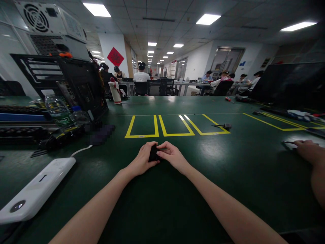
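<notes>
Between my hands is a small black object (pixel 153 154), low over the green table (pixel 157 203) in the middle of the head view. Its kind is hard to make out because fingers cover much of it. My left hand (pixel 145 156) wraps round its left side, thumb below and fingers above. From the right, my right hand (pixel 170 154) pinches at the same object with thumb and forefinger. Beyond the hands, yellow tape (pixel 142 136) marks several rectangles on the tabletop. A small dark tool with a thin shaft (pixel 226 125) lies across the right-hand rectangle's corner.
A white power bank (pixel 42 184) with a cable lies at left. Behind it stand a water bottle (pixel 57 110) and a black computer case (pixel 83 88). A white cylinder (pixel 115 92) stands farther back. At right, another person's hand (pixel 308 152) holds a thin pen-like item.
</notes>
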### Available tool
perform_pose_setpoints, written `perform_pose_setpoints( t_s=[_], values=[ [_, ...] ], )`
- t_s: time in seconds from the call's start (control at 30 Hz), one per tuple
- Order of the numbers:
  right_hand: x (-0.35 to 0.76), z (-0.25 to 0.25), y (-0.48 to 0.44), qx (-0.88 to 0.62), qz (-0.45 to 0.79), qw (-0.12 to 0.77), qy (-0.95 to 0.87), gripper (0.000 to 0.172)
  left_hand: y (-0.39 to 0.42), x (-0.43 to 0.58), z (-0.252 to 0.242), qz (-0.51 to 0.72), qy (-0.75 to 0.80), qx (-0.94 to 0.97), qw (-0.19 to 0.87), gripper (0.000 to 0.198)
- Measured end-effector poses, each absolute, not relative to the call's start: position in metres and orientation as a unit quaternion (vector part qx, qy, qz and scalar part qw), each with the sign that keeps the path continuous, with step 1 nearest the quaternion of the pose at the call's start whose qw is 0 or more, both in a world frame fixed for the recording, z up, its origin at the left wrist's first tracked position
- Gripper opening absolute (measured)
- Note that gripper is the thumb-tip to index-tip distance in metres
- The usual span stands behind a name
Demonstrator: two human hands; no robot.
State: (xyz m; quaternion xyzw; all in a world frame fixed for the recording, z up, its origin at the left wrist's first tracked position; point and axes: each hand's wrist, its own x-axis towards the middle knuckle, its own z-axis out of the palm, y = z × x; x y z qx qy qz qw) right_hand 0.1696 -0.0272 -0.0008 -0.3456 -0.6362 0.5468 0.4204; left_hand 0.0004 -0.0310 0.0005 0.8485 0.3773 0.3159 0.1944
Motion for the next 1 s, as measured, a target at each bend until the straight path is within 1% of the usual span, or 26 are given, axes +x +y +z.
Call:
perform_pose_setpoints(
  t_s=[0.17, 0.27, 0.37, 0.53, 0.6, 0.73, 0.87, 1.0],
  values=[
    [0.1707, 0.003, -0.0284, -0.378, 0.527, 0.393, -0.652, 0.032, -0.03, -0.0001, -0.0016, 0.319, 0.378, 0.847, 0.196, 0.059],
    [0.1737, 0.0073, -0.031, -0.362, 0.543, 0.374, -0.659, 0.031, -0.0304, -0.0005, -0.0002, 0.308, 0.378, 0.849, 0.204, 0.058],
    [0.175, 0.0076, -0.0317, -0.347, 0.556, 0.377, -0.654, 0.032, -0.0303, -0.0004, -0.0003, 0.311, 0.376, 0.85, 0.198, 0.058],
    [0.171, 0.0021, -0.0278, -0.331, 0.555, 0.407, -0.646, 0.021, -0.0295, 0.0002, -0.0032, 0.325, 0.374, 0.849, 0.183, 0.06],
    [0.1694, 0.0014, -0.0275, -0.338, 0.54, 0.417, -0.648, 0.022, -0.0295, 0.0002, -0.0033, 0.327, 0.375, 0.849, 0.18, 0.06],
    [0.17, 0.0042, -0.0304, -0.384, 0.509, 0.394, -0.662, 0.03, -0.0296, 0.0, -0.0027, 0.325, 0.374, 0.848, 0.189, 0.059],
    [0.1734, 0.007, -0.0325, -0.366, 0.528, 0.371, -0.671, 0.027, -0.0295, -0.0002, -0.0036, 0.327, 0.375, 0.847, 0.189, 0.059],
    [0.1748, 0.0067, -0.0324, -0.341, 0.548, 0.38, -0.663, 0.027, -0.03, -0.0005, -0.0034, 0.324, 0.376, 0.848, 0.188, 0.06]
  ],
)
